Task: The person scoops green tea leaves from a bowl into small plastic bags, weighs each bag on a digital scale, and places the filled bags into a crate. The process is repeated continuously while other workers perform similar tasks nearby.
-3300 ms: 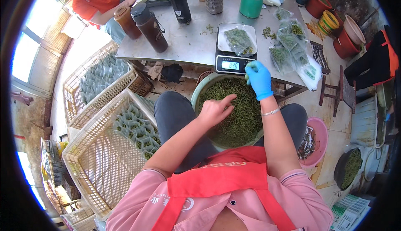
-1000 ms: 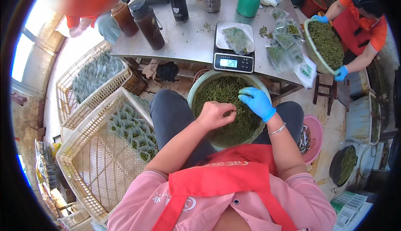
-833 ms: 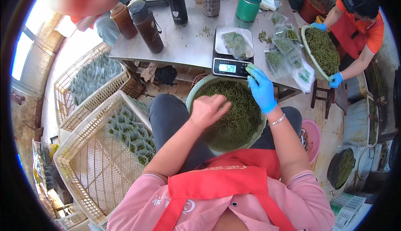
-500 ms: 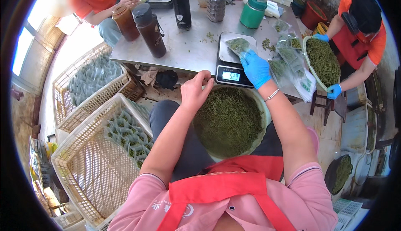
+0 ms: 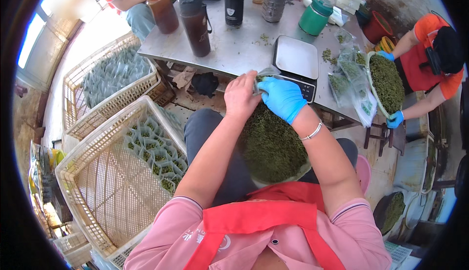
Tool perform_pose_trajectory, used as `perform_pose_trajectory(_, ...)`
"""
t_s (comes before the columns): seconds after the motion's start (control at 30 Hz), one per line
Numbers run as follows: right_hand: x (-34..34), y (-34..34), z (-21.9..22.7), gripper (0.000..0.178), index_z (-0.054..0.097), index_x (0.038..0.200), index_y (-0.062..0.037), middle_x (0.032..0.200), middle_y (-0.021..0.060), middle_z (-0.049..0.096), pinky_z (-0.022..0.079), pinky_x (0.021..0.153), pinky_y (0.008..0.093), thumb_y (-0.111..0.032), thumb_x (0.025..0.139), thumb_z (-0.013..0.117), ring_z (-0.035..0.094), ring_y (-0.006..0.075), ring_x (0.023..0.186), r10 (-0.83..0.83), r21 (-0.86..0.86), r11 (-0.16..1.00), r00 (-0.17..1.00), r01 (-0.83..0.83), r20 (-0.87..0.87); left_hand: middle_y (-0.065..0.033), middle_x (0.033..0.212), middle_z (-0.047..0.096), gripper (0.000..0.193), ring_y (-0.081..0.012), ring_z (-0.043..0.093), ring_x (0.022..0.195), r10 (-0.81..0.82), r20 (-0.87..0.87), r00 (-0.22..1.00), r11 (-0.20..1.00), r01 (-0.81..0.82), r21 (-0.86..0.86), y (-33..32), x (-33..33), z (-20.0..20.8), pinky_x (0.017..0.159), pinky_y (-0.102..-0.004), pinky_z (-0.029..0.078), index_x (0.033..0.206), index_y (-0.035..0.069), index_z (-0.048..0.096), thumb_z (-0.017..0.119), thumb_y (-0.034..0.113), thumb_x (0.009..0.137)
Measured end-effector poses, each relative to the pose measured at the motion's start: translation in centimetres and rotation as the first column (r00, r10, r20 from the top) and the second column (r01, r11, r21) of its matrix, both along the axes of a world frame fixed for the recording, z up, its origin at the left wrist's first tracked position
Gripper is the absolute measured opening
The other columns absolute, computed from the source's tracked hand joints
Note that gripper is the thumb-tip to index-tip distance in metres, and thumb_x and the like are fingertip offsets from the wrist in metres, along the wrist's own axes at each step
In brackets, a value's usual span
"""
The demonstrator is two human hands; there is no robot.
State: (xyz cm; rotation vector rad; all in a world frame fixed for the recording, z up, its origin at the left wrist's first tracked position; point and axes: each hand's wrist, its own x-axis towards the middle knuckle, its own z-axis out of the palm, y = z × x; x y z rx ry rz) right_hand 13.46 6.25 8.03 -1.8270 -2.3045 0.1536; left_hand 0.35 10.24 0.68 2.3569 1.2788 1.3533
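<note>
Daylight pours in from the left of a worn workroom, and from my remote seat I look down on a steel surface [image 5: 244, 47] across the top of the view. Between the two hands, just off the surface's near edge, is a clear bag [image 5: 260, 78] with something green inside, held above the basin. I have the bare left hand [image 5: 240, 94] curled against the bag's left side, and the right hand [image 5: 284, 99], in a blue glove, closed on its other side; most of the fingertips are hidden from me.

Below them, between the knees, sits a round basin [image 5: 306, 166] heaped with small green berries [image 5: 273, 145]. Just beyond the right hand, a digital scale [image 5: 296, 57] rests at the surface's edge, its pan bare and its display partly covered by the glove. Right of it I see a pile of filled bags [image 5: 349, 74] and some loose berries. Farther back stand a green jar [image 5: 316, 16], a black flask [image 5: 234, 1] and two brown bottles.

To the left, a pale crate [image 5: 110, 192] holds rows of small filled bags, with a second crate [image 5: 117, 108] of bags behind it. One co-worker sits at the upper left; another, at the right, grips a tilted tub [image 5: 371, 82] of berries.
</note>
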Motion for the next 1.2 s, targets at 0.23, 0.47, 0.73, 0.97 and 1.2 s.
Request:
perform_pose_trajectory(0.23,-0.4,-0.2,-3.2,0.018,0.062,0.094,-0.0069,0.093,0.0193,0.062,0.053,0.067,0.0412,-0.013,0.080,0.054,0.062,0.0354,0.081,-0.126,0.013,0.992,0.984,0.128,-0.128,-0.0129,0.107,0.065,0.053,-0.0304,0.064,0.089,-0.130,-0.129,0.983,0.992,0.128,-0.022,-0.1,0.2,0.4,0.077,-0.0380,0.051,0.117,0.007,0.055,0.065,0.006,0.065)
perform_pose_trajectory(0.47,7.0,-6.7,4.3,0.028,0.064,0.111,-0.0029,0.100,0.0093,0.067,0.052,0.069,0.0275,-0.009,0.083,0.059,0.063,0.0142,0.071,-0.090,-0.070,0.995,0.360,0.068,-0.929,-0.0133,0.104,0.067,0.045,-0.0294,0.065,0.091,0.057,0.162,0.985,0.907,0.017,-0.421,-0.4,0.0,-0.1,0.077,-0.0365,0.051,0.120,0.011,0.057,0.068,0.018,0.077)
perform_pose_trajectory(0.73,30.2,-3.3,-2.9,0.035,0.063,0.115,-0.0132,0.122,0.0166,0.057,0.040,0.099,0.0404,-0.011,0.081,0.055,0.049,0.0369,0.116,-0.592,0.391,0.705,0.794,0.592,-0.136,-0.0096,0.105,0.066,0.045,-0.0150,0.061,0.091,0.188,0.431,0.883,0.835,0.087,-0.543,1.2,0.0,-1.0,0.081,-0.0275,0.046,0.115,0.003,0.059,0.071,0.030,0.081)
perform_pose_trajectory(0.97,22.2,-1.0,-0.3,0.029,0.062,0.114,-0.0016,0.110,0.0140,0.065,0.045,0.089,0.0337,-0.009,0.092,0.045,0.061,0.0233,0.100,-0.247,0.479,0.628,0.741,0.613,-0.625,-0.0077,0.098,0.066,0.037,-0.0138,0.059,0.090,0.211,0.565,0.797,0.769,0.222,-0.600,0.5,-2.9,-0.8,0.080,-0.0288,0.046,0.110,-0.001,0.061,0.056,0.031,0.093)
perform_pose_trajectory(1.2,10.3,-0.5,-6.1,0.032,0.058,0.119,-0.0022,0.122,0.0194,0.056,0.038,0.100,0.0396,-0.007,0.089,0.049,0.052,0.0321,0.115,-0.151,0.464,0.828,0.923,0.314,-0.354,-0.0125,0.102,0.066,0.040,-0.0206,0.062,0.093,0.331,0.552,0.766,0.895,-0.070,-0.440,-2.1,-15.9,2.6,0.083,-0.0320,0.046,0.113,0.001,0.060,0.054,0.036,0.093)
